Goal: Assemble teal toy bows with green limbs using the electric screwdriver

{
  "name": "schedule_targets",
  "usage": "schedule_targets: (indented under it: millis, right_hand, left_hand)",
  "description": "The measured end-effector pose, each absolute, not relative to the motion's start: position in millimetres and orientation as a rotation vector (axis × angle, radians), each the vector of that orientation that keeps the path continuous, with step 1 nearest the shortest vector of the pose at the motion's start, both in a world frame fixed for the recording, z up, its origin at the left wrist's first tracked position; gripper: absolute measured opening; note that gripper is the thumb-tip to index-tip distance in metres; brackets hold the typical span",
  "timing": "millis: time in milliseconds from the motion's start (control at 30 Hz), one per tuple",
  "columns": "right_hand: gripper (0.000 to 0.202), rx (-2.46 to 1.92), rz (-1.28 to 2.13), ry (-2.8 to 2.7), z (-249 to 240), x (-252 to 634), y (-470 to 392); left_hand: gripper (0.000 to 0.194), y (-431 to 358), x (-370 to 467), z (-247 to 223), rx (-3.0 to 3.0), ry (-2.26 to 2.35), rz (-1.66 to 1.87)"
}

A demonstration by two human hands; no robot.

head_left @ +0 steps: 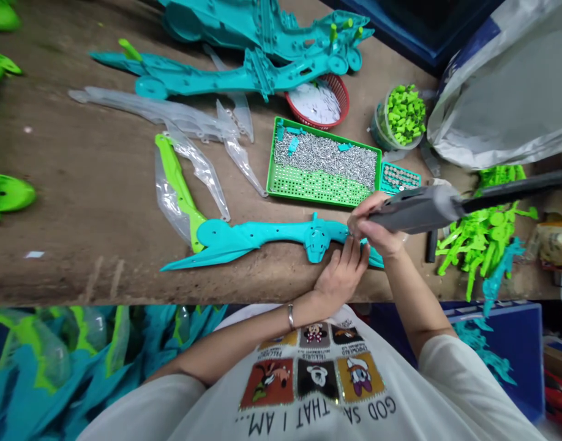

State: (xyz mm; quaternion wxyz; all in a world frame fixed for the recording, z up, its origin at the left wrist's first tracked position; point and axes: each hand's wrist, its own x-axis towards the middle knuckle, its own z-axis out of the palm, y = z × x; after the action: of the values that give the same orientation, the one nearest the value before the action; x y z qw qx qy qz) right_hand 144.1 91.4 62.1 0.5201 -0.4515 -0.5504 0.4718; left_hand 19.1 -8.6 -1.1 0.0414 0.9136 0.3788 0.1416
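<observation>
A long teal plastic toy-like part (281, 233) lies on the bench in front of me, with a lime-green piece (177, 177) and a clear piece (168, 202) at its left end. My right hand (377, 231) is closed round a grey electric screwdriver (416, 209). The screwdriver's tip is hidden behind my fingers, over the right part of the teal piece. My left hand (341, 274) rests against that same end, its fingers stretched out and lying on the plastic. Whether a screw sits under the tip I cannot tell.
Beyond the part stands a green tray (324, 184) of screws, beside a small teal tray (400, 177). Behind are a red basket (338, 92), a tub of lime pieces (404, 116) and teal shells (207, 79). Lime parts (483, 239) pile up at right.
</observation>
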Motion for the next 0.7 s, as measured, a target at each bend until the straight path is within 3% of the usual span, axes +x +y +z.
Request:
schedule_targets:
  millis: [200, 700]
  right_hand:
    - [0.042, -1.118, 0.708, -1.114, 65.8, 139.9, 129.5]
    - [0.04, -1.193, 0.689, -1.115, 31.9, 147.2, 145.3]
  left_hand:
    - [0.062, -10.6, 18.9, -4.0, 2.858, 1.175, 0.472]
    - [0.056, -9.6, 18.9, -4.2, 2.888, 1.181, 0.503]
